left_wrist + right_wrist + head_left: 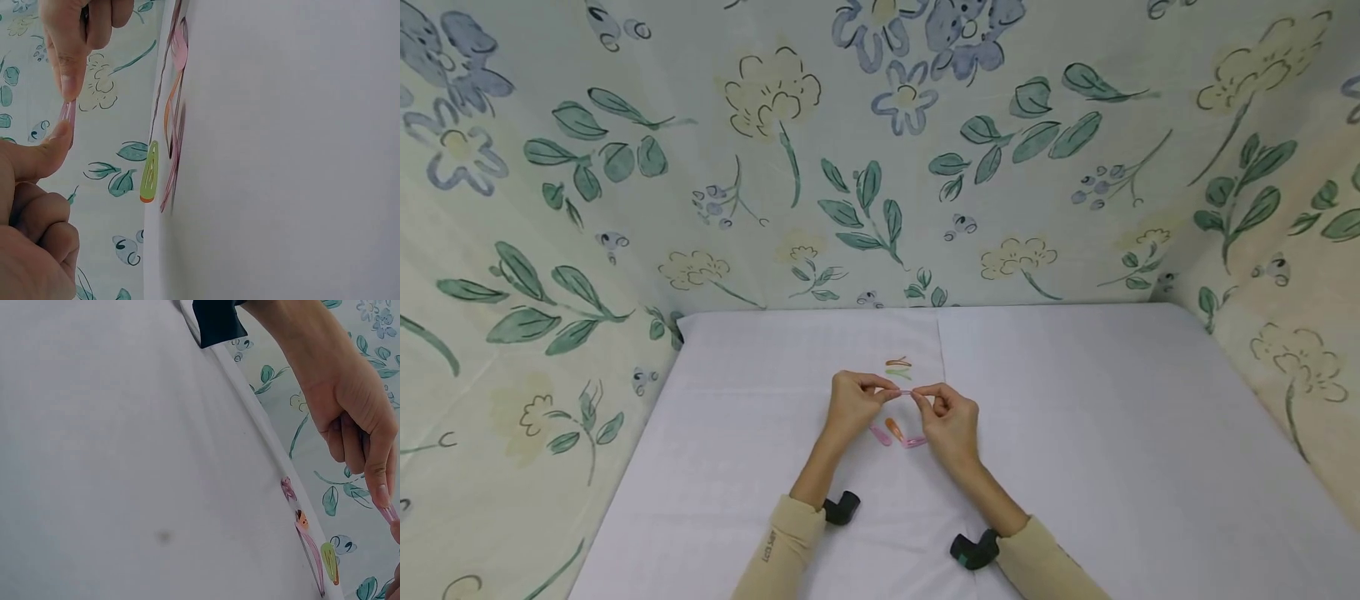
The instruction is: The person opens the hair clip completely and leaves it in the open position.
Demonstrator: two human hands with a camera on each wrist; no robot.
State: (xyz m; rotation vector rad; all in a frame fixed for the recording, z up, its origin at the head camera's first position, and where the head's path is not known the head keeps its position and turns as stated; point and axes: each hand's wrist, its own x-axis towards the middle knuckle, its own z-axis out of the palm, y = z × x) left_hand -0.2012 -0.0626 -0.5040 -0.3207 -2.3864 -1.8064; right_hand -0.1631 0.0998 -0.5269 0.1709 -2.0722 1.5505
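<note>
Pale pink clip bridged between two pinching hands, its length parallel to the table's far edge

The pale pink clip (906, 392) sits directly between the left hand (857, 408) and the right hand (951, 429), its long axis running from one set of fingertips to the other. Neither hand is plainly nearer: each pinches one end between thumb and finger, leaving only a short middle stretch showing. From the left hand the clip lies to the right; from the right hand, to the left. Both wrist views show it raised off the table (1112, 433), which is nearer its left edge than its right here.

Toward the far edge, just beyond the fingertips, lie a green clip (898, 374) and, past it, an orange-red clip (898, 362). On the near side, between the wrists, a mauve-pink clip (880, 436) and an orange clip (894, 430) lie slantwise, far ends tipped toward the left edge. A brighter pink clip (914, 442) lies more crosswise, just beside the right hand; whether it touches the orange one is too small to tell.
</note>
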